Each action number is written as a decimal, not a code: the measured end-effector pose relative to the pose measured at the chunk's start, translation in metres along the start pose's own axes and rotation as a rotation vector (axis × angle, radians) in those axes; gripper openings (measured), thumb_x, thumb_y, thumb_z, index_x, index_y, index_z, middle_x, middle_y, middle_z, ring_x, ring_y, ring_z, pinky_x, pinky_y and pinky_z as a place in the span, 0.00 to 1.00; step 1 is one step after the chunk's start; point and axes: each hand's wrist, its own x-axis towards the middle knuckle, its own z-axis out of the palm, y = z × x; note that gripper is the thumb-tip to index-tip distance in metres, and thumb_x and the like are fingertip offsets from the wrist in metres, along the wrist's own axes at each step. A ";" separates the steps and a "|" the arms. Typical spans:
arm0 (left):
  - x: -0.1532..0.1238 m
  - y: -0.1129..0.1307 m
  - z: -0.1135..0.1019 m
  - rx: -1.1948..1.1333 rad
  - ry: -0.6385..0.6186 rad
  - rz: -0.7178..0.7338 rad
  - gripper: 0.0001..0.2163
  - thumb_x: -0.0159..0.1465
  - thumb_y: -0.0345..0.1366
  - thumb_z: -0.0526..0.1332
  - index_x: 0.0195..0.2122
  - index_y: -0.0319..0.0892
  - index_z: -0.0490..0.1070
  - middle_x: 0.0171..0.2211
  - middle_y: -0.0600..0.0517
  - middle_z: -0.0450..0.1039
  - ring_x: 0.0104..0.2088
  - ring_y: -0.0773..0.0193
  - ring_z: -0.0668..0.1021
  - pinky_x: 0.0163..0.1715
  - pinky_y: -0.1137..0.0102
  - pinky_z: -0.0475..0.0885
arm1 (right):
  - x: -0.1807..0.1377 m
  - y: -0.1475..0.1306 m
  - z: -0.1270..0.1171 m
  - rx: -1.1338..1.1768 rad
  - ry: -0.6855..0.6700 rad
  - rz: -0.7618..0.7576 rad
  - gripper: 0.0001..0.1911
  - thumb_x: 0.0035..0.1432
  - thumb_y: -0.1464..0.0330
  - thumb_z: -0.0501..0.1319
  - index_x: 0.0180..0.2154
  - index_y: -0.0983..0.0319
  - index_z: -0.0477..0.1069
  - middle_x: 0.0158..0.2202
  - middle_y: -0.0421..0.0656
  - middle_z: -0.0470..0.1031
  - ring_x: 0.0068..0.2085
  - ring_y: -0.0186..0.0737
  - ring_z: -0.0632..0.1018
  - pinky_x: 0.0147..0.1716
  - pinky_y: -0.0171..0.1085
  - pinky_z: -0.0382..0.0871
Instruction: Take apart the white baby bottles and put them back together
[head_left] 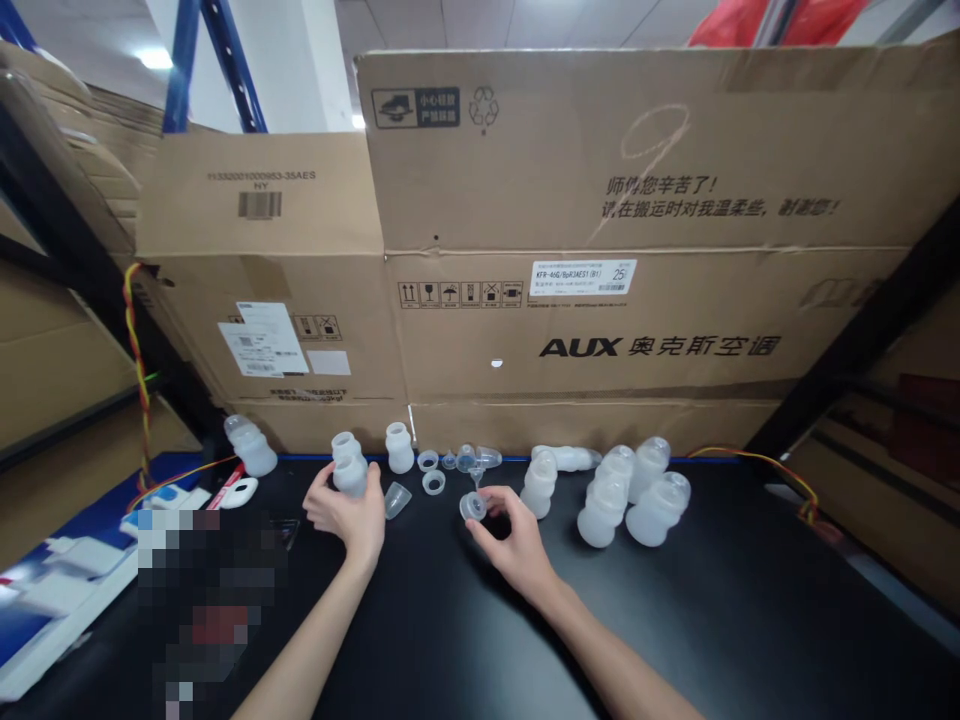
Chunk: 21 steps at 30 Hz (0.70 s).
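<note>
My left hand (349,515) is wrapped round a small frosted white baby bottle (349,472) with an open top. Right behind it stands a second topless bottle (343,440). In my right hand (517,545), thumb and fingers pinch a translucent collar ring (472,507), with a nipple apparently set in it. Between the hands lies a clear cap (397,499) on its side. Farther back are loose collar rings (433,483), clear nipples (466,459) and another clear cap (490,457). An open bottle (399,448) stands near the cardboard.
Several capped bottles (604,508) stand to the right on the black tabletop (480,640), and one bottle (251,447) leans at the far left. A power strip (67,580) and a pixelated area occupy the left side. Tall cardboard (480,220) walls off the back.
</note>
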 end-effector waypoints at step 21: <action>-0.063 0.027 -0.031 -0.624 -0.529 0.385 0.21 0.63 0.37 0.67 0.54 0.46 0.62 0.49 0.45 0.70 0.50 0.53 0.78 0.53 0.55 0.74 | -0.002 0.003 0.001 0.047 0.012 -0.005 0.23 0.64 0.62 0.66 0.57 0.59 0.64 0.49 0.48 0.80 0.46 0.45 0.82 0.48 0.45 0.79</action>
